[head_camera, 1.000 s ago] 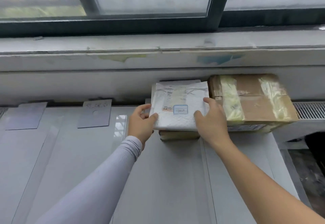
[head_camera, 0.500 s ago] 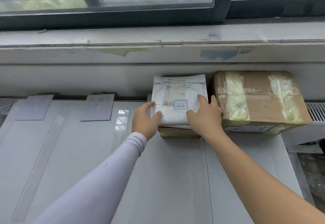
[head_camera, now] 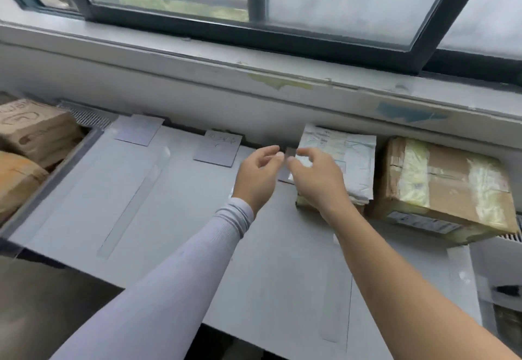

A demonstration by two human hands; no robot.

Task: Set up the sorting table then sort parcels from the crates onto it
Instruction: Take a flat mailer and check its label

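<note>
The white padded mailer (head_camera: 343,162) lies flat on top of a smaller brown parcel (head_camera: 303,204), of which only the near edge shows, at the back of the grey counter (head_camera: 175,218) against the wall under the window (head_camera: 339,1). It looks light and soft, a bubble-lined envelope that would bend if lifted by one corner, so it is best taken by two opposite edges with flat fingers; its plastic skin may be a little slippery. Both hands are just off it at its left edge: the left hand (head_camera: 258,174) and the right hand (head_camera: 316,176) hover with fingers loosely curled and thumbs near fingertips, and neither grip holds the mailer; a small grey card (head_camera: 289,159) sits between the fingertips, but whether either hand pinches it I cannot tell. Touching the mailer's right side stands a taped cardboard box (head_camera: 446,187), stiff and probably heavier, better lifted from underneath. To the mailer's left, two grey label cards (head_camera: 219,148) (head_camera: 138,129) lean at the counter's back edge, the nearer one with handwriting too small to read. Far left of the mailer, a crate (head_camera: 45,187) holds brown paper parcels (head_camera: 31,128) not yet sorted.
</note>
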